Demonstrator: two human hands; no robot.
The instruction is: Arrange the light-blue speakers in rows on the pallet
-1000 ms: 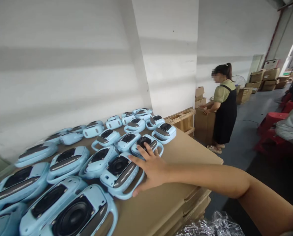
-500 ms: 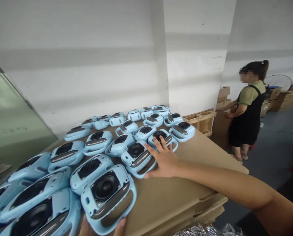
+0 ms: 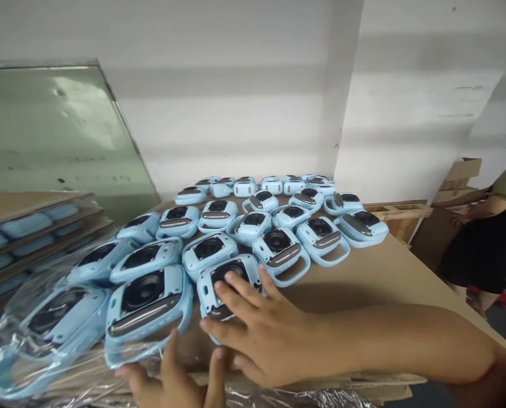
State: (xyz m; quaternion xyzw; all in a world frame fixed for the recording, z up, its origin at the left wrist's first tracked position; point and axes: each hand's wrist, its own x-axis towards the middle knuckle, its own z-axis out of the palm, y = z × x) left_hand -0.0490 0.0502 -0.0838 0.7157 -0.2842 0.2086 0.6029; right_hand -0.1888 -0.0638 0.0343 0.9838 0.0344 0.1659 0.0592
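Observation:
Several light blue speaker shells with black round drivers lie in rows on a brown cardboard sheet (image 3: 375, 277). My right hand (image 3: 256, 328) lies flat over the nearest shell (image 3: 229, 277) at the front edge, fingers spread across its driver. My left hand (image 3: 171, 379) comes up from the bottom edge, its fingers against the front rim of another shell (image 3: 148, 309) and the cardboard edge under it. Neither hand clearly grips anything.
Clear plastic film (image 3: 32, 340) covers the shells at the left. A stack of cardboard layers with more blue shells (image 3: 27, 226) stands at far left, below a glass pane. A person (image 3: 490, 243) works at cardboard boxes on the right, beside a wooden pallet (image 3: 401, 212).
The view has swung left. My right hand moved back from a farther shell onto the nearest one. My left hand has risen further into view at the bottom.

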